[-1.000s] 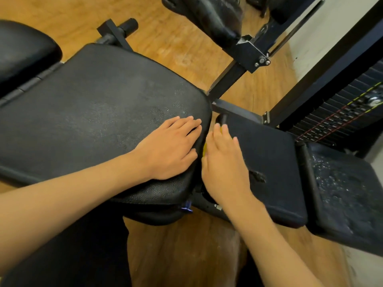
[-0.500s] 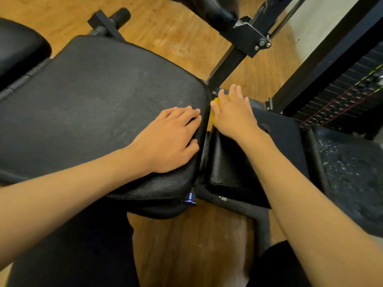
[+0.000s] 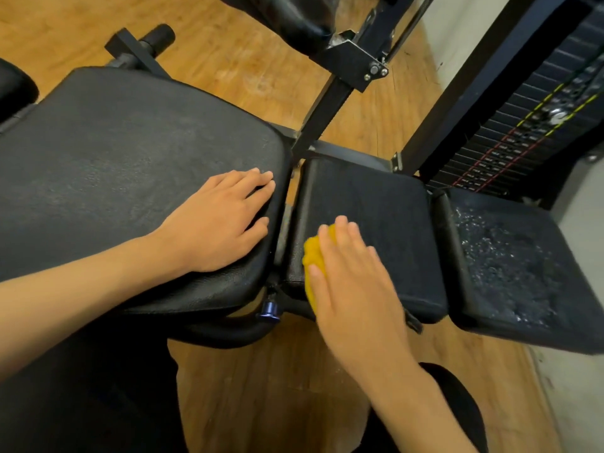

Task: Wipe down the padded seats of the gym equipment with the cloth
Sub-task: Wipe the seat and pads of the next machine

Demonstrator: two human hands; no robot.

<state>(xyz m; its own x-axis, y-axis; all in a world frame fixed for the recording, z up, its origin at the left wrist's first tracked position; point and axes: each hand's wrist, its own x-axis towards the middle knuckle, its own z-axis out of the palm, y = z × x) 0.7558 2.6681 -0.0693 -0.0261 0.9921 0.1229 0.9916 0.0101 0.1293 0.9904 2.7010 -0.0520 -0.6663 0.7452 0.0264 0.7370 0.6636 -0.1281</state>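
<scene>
A large black padded seat (image 3: 124,165) fills the left of the head view. My left hand (image 3: 222,223) rests flat on its right edge, fingers straight. Beside it lies a smaller black pad (image 3: 385,217). My right hand (image 3: 353,282) presses a yellow cloth (image 3: 313,259) onto that pad's near left corner; most of the cloth is hidden under my palm. A third pad (image 3: 510,263) to the right has a cracked, flaking surface.
Black steel frame bars (image 3: 330,109) rise behind the pads. A weight stack (image 3: 523,125) stands at the right by a pale wall. Another black pad (image 3: 287,14) hangs at the top. The floor (image 3: 268,380) is wood. A blue knob (image 3: 269,310) sits under the seat.
My right hand has drawn the cloth back from the small pad's far left corner to its near left corner. My left hand has stayed on the large seat.
</scene>
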